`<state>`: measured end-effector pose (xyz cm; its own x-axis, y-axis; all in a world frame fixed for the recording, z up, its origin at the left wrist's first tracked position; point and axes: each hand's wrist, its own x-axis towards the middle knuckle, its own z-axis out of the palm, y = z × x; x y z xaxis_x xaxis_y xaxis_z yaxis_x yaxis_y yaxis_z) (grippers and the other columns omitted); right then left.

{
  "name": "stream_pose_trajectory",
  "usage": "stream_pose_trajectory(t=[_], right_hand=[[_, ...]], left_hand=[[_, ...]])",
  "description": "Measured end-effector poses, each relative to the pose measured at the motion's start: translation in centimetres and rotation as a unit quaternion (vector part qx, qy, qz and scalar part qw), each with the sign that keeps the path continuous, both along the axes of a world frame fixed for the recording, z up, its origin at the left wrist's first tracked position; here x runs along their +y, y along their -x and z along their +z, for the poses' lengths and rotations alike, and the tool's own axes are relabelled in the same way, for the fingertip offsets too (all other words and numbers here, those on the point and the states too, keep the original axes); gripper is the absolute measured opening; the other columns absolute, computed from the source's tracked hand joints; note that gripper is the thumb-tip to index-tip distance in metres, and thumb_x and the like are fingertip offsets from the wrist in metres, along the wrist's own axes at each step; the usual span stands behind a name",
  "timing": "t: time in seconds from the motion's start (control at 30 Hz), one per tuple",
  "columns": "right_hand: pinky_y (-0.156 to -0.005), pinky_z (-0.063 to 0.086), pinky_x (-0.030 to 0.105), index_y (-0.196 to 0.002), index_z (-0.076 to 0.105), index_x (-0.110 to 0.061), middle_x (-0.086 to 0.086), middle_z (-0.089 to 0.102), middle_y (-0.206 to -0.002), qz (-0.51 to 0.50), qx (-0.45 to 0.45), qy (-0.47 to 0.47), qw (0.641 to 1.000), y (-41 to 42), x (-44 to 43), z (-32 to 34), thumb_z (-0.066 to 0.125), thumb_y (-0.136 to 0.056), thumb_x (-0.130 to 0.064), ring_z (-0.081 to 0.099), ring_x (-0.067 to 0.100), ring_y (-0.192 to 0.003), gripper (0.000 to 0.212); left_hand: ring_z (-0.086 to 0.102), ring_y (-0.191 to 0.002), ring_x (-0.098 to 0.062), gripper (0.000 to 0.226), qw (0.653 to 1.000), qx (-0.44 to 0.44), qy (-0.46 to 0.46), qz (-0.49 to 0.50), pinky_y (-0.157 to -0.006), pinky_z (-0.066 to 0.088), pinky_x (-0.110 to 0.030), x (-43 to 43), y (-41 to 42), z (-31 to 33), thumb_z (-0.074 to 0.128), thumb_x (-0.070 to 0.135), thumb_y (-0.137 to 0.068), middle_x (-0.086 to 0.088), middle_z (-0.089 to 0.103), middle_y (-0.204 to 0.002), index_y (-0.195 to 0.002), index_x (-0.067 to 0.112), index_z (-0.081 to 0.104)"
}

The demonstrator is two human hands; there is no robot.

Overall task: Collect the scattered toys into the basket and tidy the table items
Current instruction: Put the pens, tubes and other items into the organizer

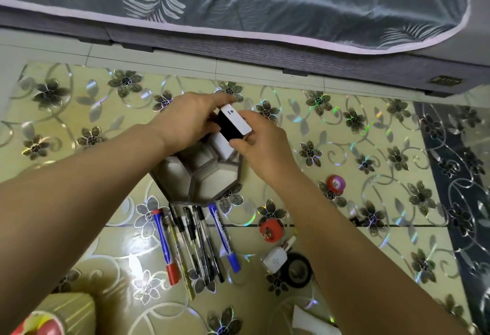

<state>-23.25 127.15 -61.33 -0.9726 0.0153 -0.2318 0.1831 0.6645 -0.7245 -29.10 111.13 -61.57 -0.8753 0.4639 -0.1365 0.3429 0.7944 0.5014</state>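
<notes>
Fingers (222, 100) of your left hand (185, 122) and right hand (265, 149) are clamping around a black-and-white block (233, 123), which you are holding just above the far compartments of the hexagonal organizer (220, 178); pens (196, 244) are lying just beside its near edge.

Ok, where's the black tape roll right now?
In the head view, lower centre-right: the black tape roll lies on the table against a white plug, just below the red tape roll.
</notes>
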Motion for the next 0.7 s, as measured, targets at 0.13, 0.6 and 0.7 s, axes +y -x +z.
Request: stream_pose_trajectory(t=[0.13,0.6,0.7], right_hand=[[-0.097,0.047,0.033,-0.139,0.041,-0.028,-0.001,0.063,-0.120,-0.002,0.008,0.042,0.999,-2.5,1.9,0.5,0.060,-0.086,-0.005,0.060,0.015,-0.109,0.061],[-0.076,0.043,0.016,-0.121,0.063,-0.014,0.010,0.066,-0.115,-0.075,0.022,-0.098,0.992,-9.6,18.2,-2.8,0.044,-0.086,0.000,0.061,0.016,-0.090,0.042],[-0.096,0.036,0.016,-0.124,0.061,-0.012,0.007,0.060,-0.126,-0.033,-0.003,-0.116,0.993,-9.1,20.2,-4.5,0.045,-0.084,-0.006,0.056,0.017,-0.111,0.044]], left_hand=[[0.041,-0.132,-0.033,0.070,0.991,0.113,0.018,-0.064,-0.110,0.029,-0.049,0.9,-2.0,0.6,0.057,-0.008,-0.076,-0.010,0.045,-0.143,-0.141,0.014,0.041],[0.060,-0.112,-0.027,0.059,0.984,0.056,-0.031,-0.169,-0.101,0.029,-0.020,12.2,-12.2,-5.7,0.071,-0.002,-0.067,-0.009,0.062,-0.125,-0.124,0.013,0.061],[0.066,-0.099,-0.023,0.059,0.984,0.015,-0.020,-0.176,-0.088,0.043,-0.020,14.1,-13.2,-6.8,0.078,0.008,-0.064,-0.002,0.067,-0.116,-0.120,0.020,0.064]])
